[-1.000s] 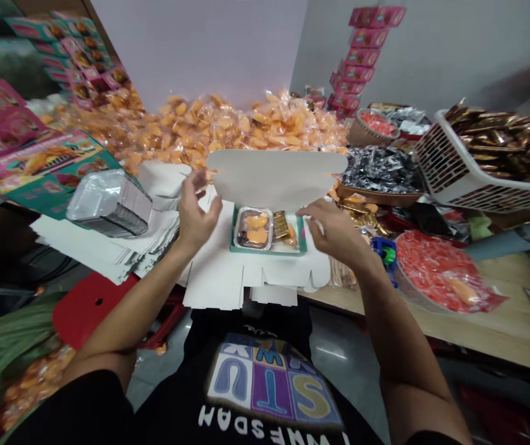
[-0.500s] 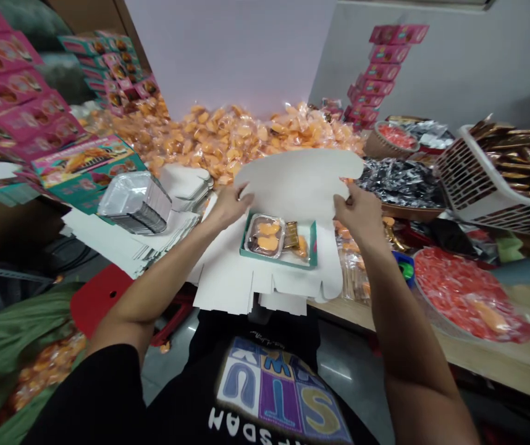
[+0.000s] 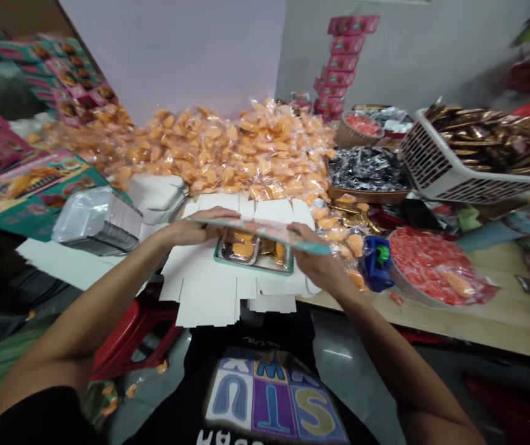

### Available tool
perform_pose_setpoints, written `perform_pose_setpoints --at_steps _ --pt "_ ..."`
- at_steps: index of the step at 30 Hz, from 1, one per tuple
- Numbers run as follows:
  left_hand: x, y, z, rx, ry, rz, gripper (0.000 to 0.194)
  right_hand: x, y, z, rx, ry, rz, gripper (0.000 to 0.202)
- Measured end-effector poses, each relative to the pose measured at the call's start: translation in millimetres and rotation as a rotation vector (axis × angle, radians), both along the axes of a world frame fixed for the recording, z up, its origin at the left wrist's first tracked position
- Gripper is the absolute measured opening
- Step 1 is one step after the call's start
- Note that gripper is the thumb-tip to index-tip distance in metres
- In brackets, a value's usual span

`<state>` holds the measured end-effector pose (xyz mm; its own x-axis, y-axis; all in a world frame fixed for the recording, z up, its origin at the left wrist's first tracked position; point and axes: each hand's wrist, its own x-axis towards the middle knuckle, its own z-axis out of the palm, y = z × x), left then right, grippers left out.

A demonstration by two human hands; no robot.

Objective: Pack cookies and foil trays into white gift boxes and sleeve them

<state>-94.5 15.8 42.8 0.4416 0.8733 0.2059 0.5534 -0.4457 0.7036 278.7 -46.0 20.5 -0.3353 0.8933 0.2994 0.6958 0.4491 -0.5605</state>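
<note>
In the head view a small teal-edged cardboard box (image 3: pixel 272 267) sits on a stack of flat white card blanks. Its printed lid (image 3: pixel 265 230) is tilted low over the box and partly hides what is inside. A foil tray (image 3: pixel 241 248) with orange pieces lies in the left part, and gold and orange packets (image 3: pixel 274 250) in the right. At the lid's left end my left hand (image 3: pixel 200 228) is closed on the edge, its thumb hidden. My right hand (image 3: pixel 314 254) grips the lid's right end, with some fingers out of sight.
Wrapped orange pieces (image 3: pixel 228 148) are heaped behind. Nested foil trays (image 3: pixel 100 222) stand left, beside a printed box (image 3: pixel 33 191). To the right are a blue tape dispenser (image 3: pixel 377 262), a bowl of red packets (image 3: pixel 432 266) and a white basket (image 3: pixel 445 164) of gold packets.
The lid was standing upright with its white inside showing; it has swung forward and down over the box. Both hands moved with it. The whole view has shifted rightward.
</note>
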Motion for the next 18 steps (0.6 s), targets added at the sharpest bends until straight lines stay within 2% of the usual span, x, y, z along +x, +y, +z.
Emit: perform_pose_setpoints --at_steps 2,3,6,8,9,11,13,14,16,18 --pt "-7 -8 -10.2 -0.025 0.145 -0.226 0.068 10 -17 -19.6 0.025 -0.018 0.168 0.064" --pt "-10 -13 -18.7 -0.004 0.208 -0.286 0.078 16 -23 -29.8 0.018 -0.037 0.24 0.076" --pt "-15 -25 -51.9 0.129 0.304 -0.285 0.092 30 -28 -53.8 -0.075 -0.042 0.347 0.1" --pt "-11 -31 -72.0 0.176 0.287 -0.236 0.083 31 -24 -59.1 -0.133 0.05 0.304 0.101" --pt "-7 -35 -79.2 0.205 0.245 -0.213 0.076 30 -20 -57.9 -0.156 0.121 0.27 0.095" --pt "8 -42 -86.0 0.296 0.077 -0.204 0.072 28 -12 -48.2 -0.196 0.289 0.2 0.074" --pt "27 -49 -83.3 0.372 -0.166 -0.169 0.082 27 -1 -31.3 -0.249 0.445 0.159 0.056" --pt "38 -52 -79.0 0.368 -0.286 -0.105 0.085 28 6 -21.2 -0.279 0.512 0.137 0.053" --pt "58 -52 -66.8 0.232 -0.498 0.067 0.082 33 22 1.1 -0.326 0.602 0.066 0.052" --pt "74 -46 -52.5 -0.012 -0.663 0.192 0.071 39 41 26.6 -0.261 0.584 -0.037 0.053"
